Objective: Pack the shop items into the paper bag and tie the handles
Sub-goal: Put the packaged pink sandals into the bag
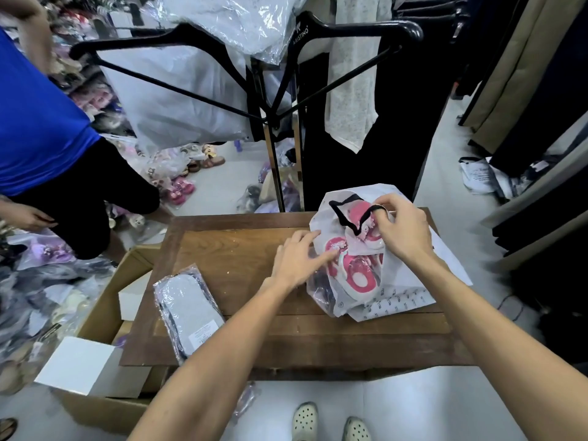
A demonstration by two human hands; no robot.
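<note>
A white paper bag [410, 278] with black handles [342, 214] lies on its side on the brown wooden table [241, 253]. Pink and white slippers in clear plastic [356, 272] stick out of its mouth. My left hand [299, 259] lies flat with straight fingers on the plastic-wrapped slippers at the bag's left edge. My right hand [402, 227] pinches a black handle at the bag's top, one finger hooked through the loop. A flat grey item in a plastic sleeve [187, 310] lies at the table's left front corner.
An open cardboard box [105, 313] with white boxes stands left of the table. A person in a blue top [41, 128] stands at far left. A black clothes rack [273, 100] with hangers rises behind the table. Bagged shoes litter the floor.
</note>
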